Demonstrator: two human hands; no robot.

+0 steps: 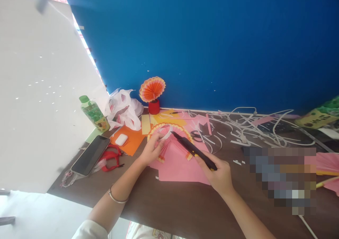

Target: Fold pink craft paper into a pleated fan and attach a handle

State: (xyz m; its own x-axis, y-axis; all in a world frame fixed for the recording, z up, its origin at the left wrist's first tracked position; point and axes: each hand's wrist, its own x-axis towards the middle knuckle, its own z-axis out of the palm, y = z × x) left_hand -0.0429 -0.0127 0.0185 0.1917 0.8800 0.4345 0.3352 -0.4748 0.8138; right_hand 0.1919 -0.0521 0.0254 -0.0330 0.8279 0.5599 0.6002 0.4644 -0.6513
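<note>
My left hand [153, 149] pinches a white looped strip [166, 136] above a pleated pink paper fan [172, 150] edged in orange and yellow. In my right hand [218, 173] is a long black tool [197, 152], its tip pointing up and left and meeting or nearly meeting the strip. Beneath the fan, pink paper [182, 172] lies on the brown table [159, 203]. Black scissors [196, 136] rest just right of the fan. What type of tool it is, I cannot tell.
A phone [90, 155], red straps [112, 159], a white case [121, 139] on orange paper [135, 145], a bottle [94, 113] and a plastic bag [124, 108] lie left. Behind stands an orange fan [153, 89] in a red base [154, 107]. White cables [278, 126] tangle right.
</note>
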